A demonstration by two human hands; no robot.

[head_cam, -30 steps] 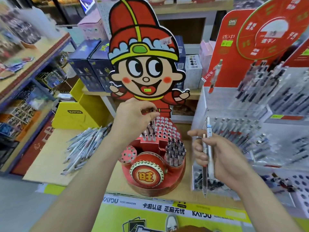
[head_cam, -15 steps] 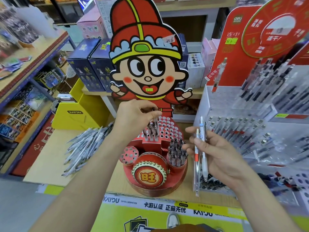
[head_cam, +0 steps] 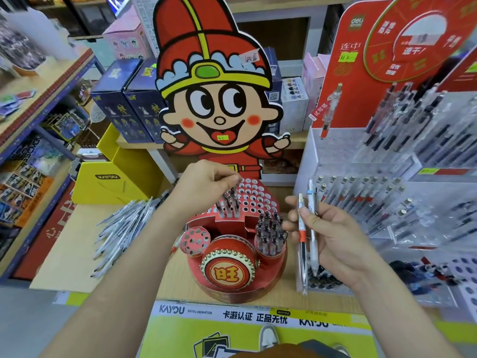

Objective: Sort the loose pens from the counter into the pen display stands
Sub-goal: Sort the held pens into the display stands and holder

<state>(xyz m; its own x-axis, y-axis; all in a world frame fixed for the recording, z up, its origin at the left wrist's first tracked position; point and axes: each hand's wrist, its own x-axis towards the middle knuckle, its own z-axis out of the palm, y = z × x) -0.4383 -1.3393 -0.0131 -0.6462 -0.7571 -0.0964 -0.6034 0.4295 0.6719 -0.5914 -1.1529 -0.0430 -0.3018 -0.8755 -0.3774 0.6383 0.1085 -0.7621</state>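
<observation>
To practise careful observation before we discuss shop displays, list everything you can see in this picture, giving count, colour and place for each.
Cartoon stand: one, red, counter centre.
Cup pens: about a dozen, dark-capped, stand's right cup.
Pinched pen: one, clear and dark, stand's tiered holes, beside two others.
Loose pens: many, pale grey, counter left.
Clear stand: one, transparent, counter right, holding rows of pens.
Yellow box: one, yellow, behind loose pens.
Blue boxes: two, dark blue, rear shelf.
Held pens: two, one orange-gripped, one white, right hand.
Left hand: one, fingers pinch the pinched pen's top.
Right hand: one, grips held pens.
</observation>
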